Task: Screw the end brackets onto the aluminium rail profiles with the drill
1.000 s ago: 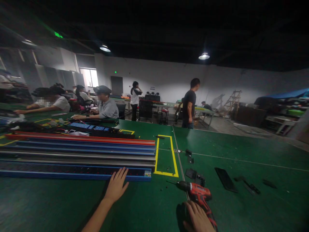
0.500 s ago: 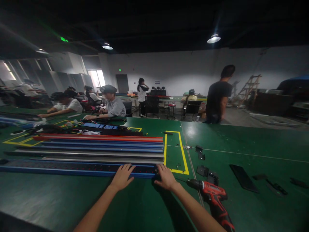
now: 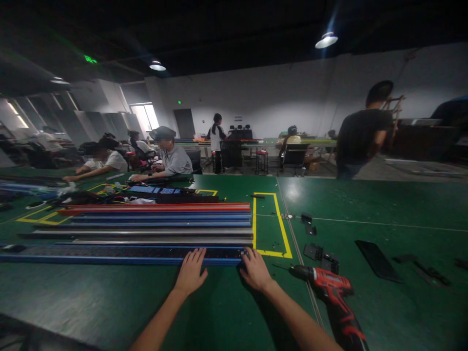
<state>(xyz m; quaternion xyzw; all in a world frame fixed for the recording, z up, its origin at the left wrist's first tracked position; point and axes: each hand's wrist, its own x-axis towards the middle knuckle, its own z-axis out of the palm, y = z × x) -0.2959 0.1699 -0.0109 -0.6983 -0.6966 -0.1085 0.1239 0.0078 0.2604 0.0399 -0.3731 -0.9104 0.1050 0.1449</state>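
Note:
A long blue rail [image 3: 120, 260] with a dark, speckled inner strip lies across the green table in front of me. My left hand [image 3: 190, 271] rests on the rail near its right end, fingers stretched forward and thumb out to the side. At that right end, my right hand [image 3: 257, 271] has its fingers curled over the tip, with the thumb at the near edge. A small piece by its fingertips is too blurred to name. To the right of this hand lies a red and black power drill [image 3: 334, 287], its bit pointing left.
Beyond the blue rail lie several parallel rails, including a red rail [image 3: 157, 207]. Yellow tape [image 3: 286, 234] marks a rectangle on the table [image 3: 365, 204]. Black plastic parts [image 3: 321, 256] and a flat black slab [image 3: 378, 261] lie at right. Co-workers [image 3: 170, 153] sit across the table.
The view has shifted slightly, while both hands keep about the same places on the blue rail. A person in dark clothing in the background has moved right.

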